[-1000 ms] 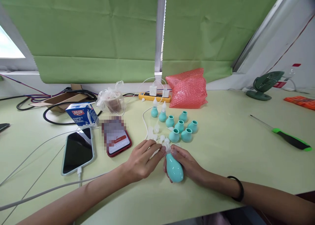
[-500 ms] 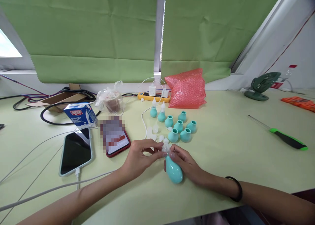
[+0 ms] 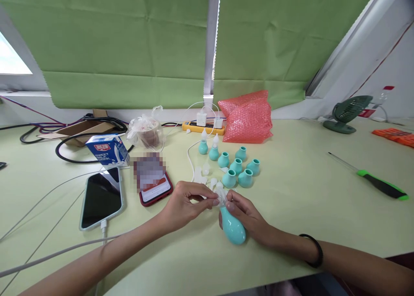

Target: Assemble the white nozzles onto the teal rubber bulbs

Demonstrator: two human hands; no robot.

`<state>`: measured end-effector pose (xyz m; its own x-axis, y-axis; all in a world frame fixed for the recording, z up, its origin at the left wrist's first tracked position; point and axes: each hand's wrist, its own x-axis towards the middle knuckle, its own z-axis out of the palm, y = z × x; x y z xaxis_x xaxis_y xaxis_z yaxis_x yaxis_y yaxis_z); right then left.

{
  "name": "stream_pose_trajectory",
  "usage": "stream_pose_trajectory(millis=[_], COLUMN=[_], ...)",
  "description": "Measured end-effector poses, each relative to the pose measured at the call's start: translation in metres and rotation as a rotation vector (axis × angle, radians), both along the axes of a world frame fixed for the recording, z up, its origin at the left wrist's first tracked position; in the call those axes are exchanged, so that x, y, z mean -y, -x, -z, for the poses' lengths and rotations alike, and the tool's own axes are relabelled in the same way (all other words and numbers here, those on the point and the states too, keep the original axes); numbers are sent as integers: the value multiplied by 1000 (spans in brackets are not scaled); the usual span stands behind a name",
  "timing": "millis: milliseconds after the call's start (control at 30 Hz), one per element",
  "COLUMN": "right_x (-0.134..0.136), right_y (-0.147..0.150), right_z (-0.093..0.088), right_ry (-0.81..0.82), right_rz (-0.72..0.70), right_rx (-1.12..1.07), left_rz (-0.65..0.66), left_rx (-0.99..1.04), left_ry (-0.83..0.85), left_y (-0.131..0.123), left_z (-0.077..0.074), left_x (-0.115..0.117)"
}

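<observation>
My right hand point(image 3: 250, 216) is closed around the neck of a glossy teal squeeze bulb point(image 3: 234, 229), whose rounded end points down towards me. A clear plastic nozzle point(image 3: 221, 197) sits at the bulb's narrow upper end. With thumb and fingertips, my left hand point(image 3: 187, 204) pinches this nozzle from the left. How far the nozzle sits on the neck is hidden by my fingers. Just beyond my hands lie small translucent white parts point(image 3: 206, 169). Behind them stand several open-topped teal bulbs point(image 3: 229, 178), and two teal bulbs with clear tips point(image 3: 214, 152) stand upright.
Left of my hands lie a phone in a red case point(image 3: 158, 191) and a charging phone point(image 3: 102, 201), beside a blue milk carton point(image 3: 108, 150). A yellow power strip point(image 3: 190, 127) and pink bubble-wrap bags point(image 3: 247, 121) are at the back. A screwdriver point(image 3: 378, 182) and green fan point(image 3: 347, 112) are right.
The squeeze bulb's rounded end has swung slightly right and towards me. Both hands keep their grip on the bulb and nozzle. The whole view has shifted a little.
</observation>
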<state>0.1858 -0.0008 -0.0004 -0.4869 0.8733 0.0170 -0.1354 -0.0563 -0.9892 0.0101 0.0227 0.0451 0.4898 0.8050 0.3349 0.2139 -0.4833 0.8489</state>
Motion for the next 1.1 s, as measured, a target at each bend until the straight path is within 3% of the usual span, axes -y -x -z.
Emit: stream_pose_trajectory(millis=[267,467,600,867,1100], right_x=[0,0,-1,-1,-2], right_y=[3,4,2,2,4], right_z=[3,-3,-4,2,-4], right_ry=[0,16,8,38,25], right_rz=[55,73,76,77,105], right_rx=[31,-7,4,28,56], left_rz=[-39,-53,-56,29,-95], left_rx=[1,-1,41,-46,-66], left_ry=[-439,-362,-437,-371,-563], left_y=[-1,-1,-1,2,-1], left_z=[8,12,15,3,11], left_x=[3,1,0,-3,3])
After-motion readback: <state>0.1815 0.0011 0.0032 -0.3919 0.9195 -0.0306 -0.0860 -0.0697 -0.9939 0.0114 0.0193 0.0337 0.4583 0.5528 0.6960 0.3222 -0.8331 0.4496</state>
